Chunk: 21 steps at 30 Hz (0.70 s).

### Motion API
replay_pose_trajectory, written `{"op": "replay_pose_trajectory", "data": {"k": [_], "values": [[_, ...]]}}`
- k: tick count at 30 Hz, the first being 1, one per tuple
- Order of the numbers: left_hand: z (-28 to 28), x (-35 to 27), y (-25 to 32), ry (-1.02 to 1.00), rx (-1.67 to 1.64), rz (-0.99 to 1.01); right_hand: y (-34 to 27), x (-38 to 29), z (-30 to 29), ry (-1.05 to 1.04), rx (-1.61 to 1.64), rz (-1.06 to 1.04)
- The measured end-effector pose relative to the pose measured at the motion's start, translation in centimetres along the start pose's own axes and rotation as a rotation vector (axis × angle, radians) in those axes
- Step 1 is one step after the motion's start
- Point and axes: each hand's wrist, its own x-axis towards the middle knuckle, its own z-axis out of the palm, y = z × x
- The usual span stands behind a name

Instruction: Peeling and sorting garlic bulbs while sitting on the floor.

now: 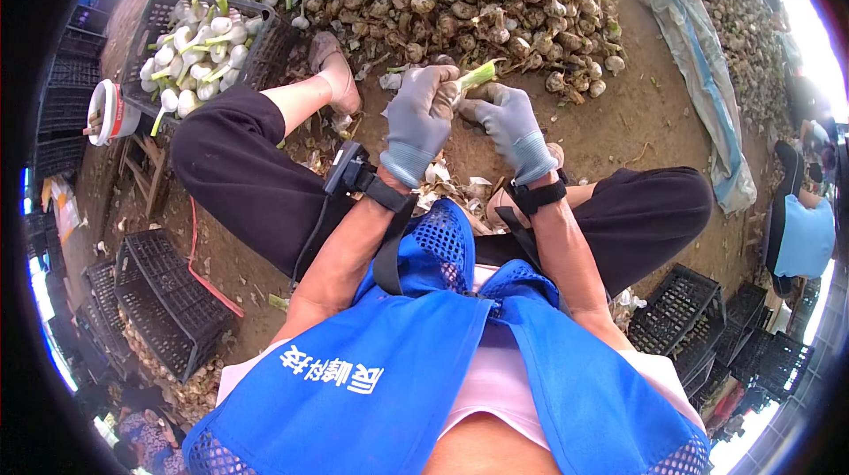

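Both hands wear grey work gloves. My left hand (424, 107) is closed around a garlic bulb whose cut green stem (479, 75) points up to the right; the fingers hide most of the bulb. Close beside it, my right hand (504, 117) has its fingers curled in towards the bulb; whether they grip anything cannot be made out. Beyond the hands lies a large heap of unpeeled, soil-stained garlic bulbs (464, 4). Papery garlic skins (438, 173) lie on the ground below the hands. Cleaned white garlic bulbs (199, 54) with green stems fill a black plastic crate (268, 34) at the upper left.
A white bucket (126, 117) stands beside the full crate, near a wooden stool (147, 173). More black crates (166, 299) lie lower left and right. A long woven plastic sack (710, 77) lies right of the heap. Another person (802, 229) is at the far right.
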Motion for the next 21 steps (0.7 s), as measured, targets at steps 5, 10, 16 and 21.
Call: {"op": "replay_pose_trajectory", "data": {"k": [5,10,16,21], "values": [[-0.1,-0.1,0.7,-0.037,0.109,0.081,0.9,0.6,-0.6,-0.045,0.092,-0.068],[-0.2,0.1,0.8,-0.032,0.042,0.075,0.9,0.5,-0.7,-0.049,0.081,0.034],[-0.8,0.4,0.9,-0.098,0.071,0.138,0.2,-0.1,-0.8,-0.077,0.259,0.086],[-0.8,0.0,0.6,-0.219,-0.142,-0.054,1.6,0.4,-1.5,-0.067,0.197,0.038]]}}
